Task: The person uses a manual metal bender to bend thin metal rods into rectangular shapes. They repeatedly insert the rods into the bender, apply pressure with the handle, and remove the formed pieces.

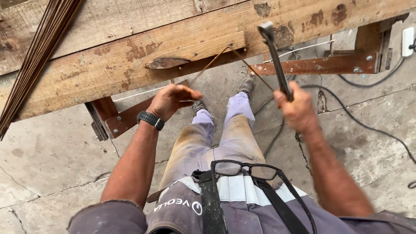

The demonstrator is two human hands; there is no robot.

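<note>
My left hand [170,100], with a black watch on the wrist, grips one end of a thin rusty steel rod [211,63] that is bent in a V around a pin on the wooden workbench [108,65]. My right hand [294,108] is closed on the handle of a long metal bending key [273,54], whose head is raised by the bench edge. The rod's other leg [255,71] slants down toward my right hand.
A bundle of thin steel rods [39,52] lies on the bench at the left. Rusty steel bench brackets [318,66] sit below the planks. Black cables [372,125] trail over the cracked concrete floor at the right. Black glasses [242,169] hang on my chest.
</note>
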